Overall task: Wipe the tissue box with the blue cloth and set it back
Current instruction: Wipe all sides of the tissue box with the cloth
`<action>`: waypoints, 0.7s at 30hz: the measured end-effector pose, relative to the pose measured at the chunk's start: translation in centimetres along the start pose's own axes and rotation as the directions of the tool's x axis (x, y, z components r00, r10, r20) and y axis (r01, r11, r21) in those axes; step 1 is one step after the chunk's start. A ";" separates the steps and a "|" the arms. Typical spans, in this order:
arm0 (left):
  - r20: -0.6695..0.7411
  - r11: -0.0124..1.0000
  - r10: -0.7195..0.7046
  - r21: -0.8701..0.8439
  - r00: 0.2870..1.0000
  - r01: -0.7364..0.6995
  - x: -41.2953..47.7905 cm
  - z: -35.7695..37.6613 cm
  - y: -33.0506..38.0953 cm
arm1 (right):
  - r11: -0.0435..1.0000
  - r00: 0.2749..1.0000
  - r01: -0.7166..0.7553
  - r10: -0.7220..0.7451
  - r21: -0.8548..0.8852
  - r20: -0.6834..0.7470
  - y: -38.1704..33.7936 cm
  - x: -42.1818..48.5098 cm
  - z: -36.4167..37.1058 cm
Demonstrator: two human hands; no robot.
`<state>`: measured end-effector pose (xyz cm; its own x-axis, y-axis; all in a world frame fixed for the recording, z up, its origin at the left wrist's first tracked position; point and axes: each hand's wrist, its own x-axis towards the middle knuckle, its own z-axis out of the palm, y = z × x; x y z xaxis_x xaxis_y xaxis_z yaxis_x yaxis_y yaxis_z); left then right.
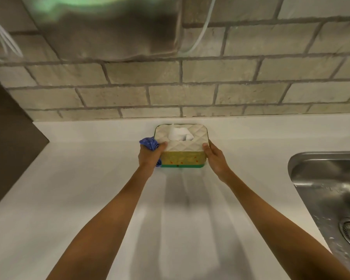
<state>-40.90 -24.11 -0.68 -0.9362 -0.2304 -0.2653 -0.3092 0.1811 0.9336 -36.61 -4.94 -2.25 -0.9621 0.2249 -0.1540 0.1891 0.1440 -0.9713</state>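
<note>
The tissue box (181, 146) has a quilted white lid, a yellow patterned side and a green base, and a white tissue sticks up from its slot. It sits near the back of the white counter (89, 199), close to the brick wall. My left hand (150, 155) grips the box's left end with the bunched blue cloth (149, 143) held in the same hand, pressed against that end. On the box's right end my right hand (215, 156) holds on, thumb on the lid edge.
A steel sink (329, 190) with a drain is set into the counter at the right. The brick wall (190, 87) rises right behind the box. A hanging grey cloth and white cords are on the wall above. A dark panel borders the counter's left.
</note>
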 end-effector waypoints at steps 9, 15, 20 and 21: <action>-0.031 0.992 0.031 0.126 0.999 -0.027 -3.9 -1.6 -0.2 | 0.996 1.000 0.015 -0.013 -0.093 0.015 -0.3 -4.9 -0.9; 0.010 0.975 0.031 0.219 0.999 -0.032 -7.3 -4.2 -0.9 | 0.988 0.996 -0.018 0.031 -0.154 0.083 -1.0 -9.3 -2.5; 0.052 0.954 0.003 0.299 0.999 -0.019 -8.9 -5.9 -0.9 | 0.993 0.997 -0.037 0.045 -0.111 0.065 -1.2 -11.9 -3.3; 0.063 0.952 -0.002 0.305 0.998 -0.017 -9.2 -6.1 -1.0 | 0.994 0.998 -0.035 0.040 -0.099 0.049 -1.2 -12.2 -3.4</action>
<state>-30.99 -27.96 2.30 -0.9442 -0.1702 -0.2820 -0.3293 0.4684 0.8199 -24.40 -4.61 1.36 -0.9621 0.1835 -0.2017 0.2416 0.2303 -0.9427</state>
